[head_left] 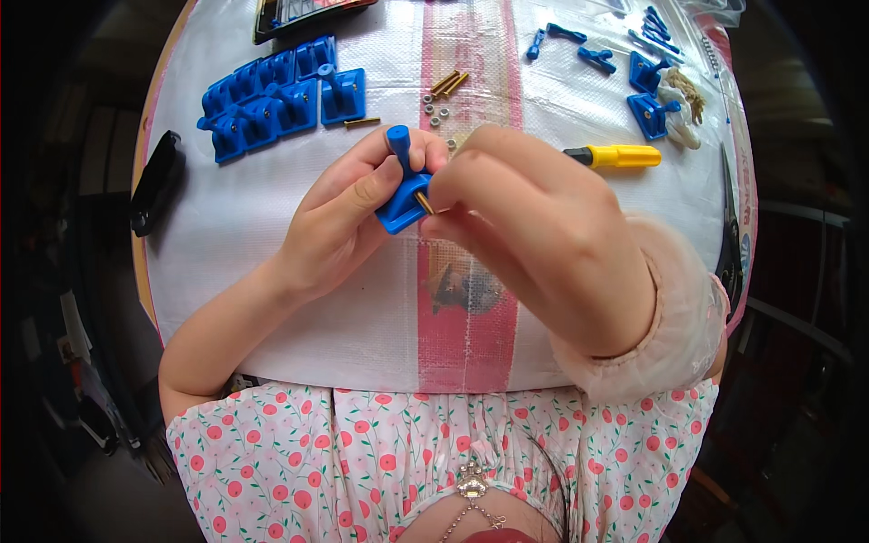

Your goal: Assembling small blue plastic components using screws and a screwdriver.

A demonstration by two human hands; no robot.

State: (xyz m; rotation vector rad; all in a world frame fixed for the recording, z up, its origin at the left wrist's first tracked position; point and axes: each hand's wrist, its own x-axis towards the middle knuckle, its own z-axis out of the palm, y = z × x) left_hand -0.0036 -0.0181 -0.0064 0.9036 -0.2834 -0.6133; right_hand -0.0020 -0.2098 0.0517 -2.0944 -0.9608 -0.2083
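Starting on the far left, there's a black case-like thing sitting at the table's edge, and just inside it a cluster of blue plastic brackets that look already put together, lined up side by side, some with what looks like brass hardware showing in them, though that's too small to be sure. A loose brass screw lies right beside that group. So going by the pile, I'd say a fair chunk of the batch is done. Moving toward the middle, the left hand comes up from the lower left, wrist bent in, fingers wrapped around a blue bracket piece with a round peg sticking up, thumb pressed on its near face, held up off the white woven cloth just above the centre of the table. The right hand arches over from the right, sleeve bunched at the wrist, fingertips pinched tight on a brass screw whose tip is touching the side of the bracket, so this one looks mid-assembly, screw not seated yet as far as I can tell. Behind the hands a few more brass screws and small nuts are waiting. Further right there's a yellow-handled screwdriver lying flat, untouched, and in the top right a scatter of loose blue parts, a few looking partly joined, which reads to me like there's plenty left to build.
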